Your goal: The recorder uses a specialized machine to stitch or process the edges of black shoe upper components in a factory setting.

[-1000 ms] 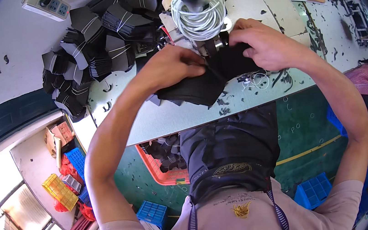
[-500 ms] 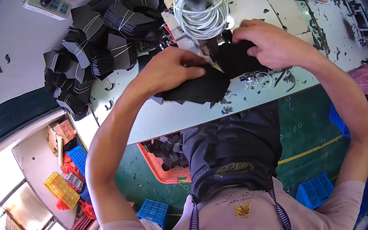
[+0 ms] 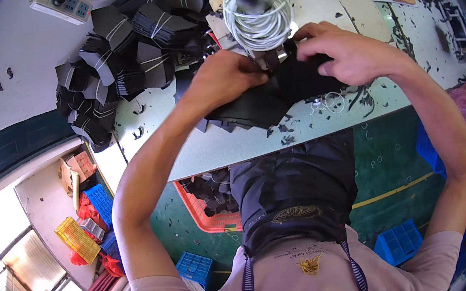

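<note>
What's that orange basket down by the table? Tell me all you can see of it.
The orange basket looks plastic, open-topped, with a rounded near corner. It seems upright on the green floor, partly under the table, whose edge hides its far side; the dark garment hides its right. Dark pieces lie heaped inside. The left hand and right hand are both away from it.

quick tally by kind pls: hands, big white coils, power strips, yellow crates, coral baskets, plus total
Hands: 2 (left hand, right hand)
Big white coil: 1
Power strip: 1
Yellow crate: 1
Coral basket: 1
Total: 6
</note>
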Demonstrator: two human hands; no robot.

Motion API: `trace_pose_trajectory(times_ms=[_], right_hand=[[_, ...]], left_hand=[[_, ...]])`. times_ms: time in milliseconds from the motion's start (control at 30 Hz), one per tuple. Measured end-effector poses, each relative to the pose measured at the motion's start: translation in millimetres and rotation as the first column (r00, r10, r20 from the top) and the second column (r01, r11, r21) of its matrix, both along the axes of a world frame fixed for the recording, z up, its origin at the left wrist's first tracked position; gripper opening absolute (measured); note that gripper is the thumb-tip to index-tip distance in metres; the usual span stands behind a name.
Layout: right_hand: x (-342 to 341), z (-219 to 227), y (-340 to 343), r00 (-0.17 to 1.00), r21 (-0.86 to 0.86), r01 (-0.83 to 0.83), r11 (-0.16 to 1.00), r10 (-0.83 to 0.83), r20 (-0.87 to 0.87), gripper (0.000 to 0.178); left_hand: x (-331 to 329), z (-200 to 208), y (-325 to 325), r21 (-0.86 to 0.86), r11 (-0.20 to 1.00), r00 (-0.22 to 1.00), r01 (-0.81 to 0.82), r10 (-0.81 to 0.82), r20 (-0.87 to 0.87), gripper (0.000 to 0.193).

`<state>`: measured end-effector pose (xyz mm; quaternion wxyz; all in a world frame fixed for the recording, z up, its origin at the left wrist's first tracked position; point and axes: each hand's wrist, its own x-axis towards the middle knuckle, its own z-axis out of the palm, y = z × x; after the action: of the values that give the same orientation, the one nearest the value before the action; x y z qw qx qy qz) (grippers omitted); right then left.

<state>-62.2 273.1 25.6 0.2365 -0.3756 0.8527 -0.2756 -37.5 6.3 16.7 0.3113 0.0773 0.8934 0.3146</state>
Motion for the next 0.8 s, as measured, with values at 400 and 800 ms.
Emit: trace_pose_trajectory(times_ms=[400,800], right_hand=[[-10.3,6.4,1.6,0.985,0.057,-0.043,0.997,0.033,0.169,0.041],[-13.6,28.0,10.5,0.965,0.221,-0.024,0.975,-0.035,0.26,0.044]], left_hand=[[-3.9,-0.6,1.6,-0.078,0.993,0.99,-0.086,0.093,0.103,0.033],[-1.0,2.8,-6.8,-0.101,0.993,0.99,-0.063,0.075,0.12,0.033]])
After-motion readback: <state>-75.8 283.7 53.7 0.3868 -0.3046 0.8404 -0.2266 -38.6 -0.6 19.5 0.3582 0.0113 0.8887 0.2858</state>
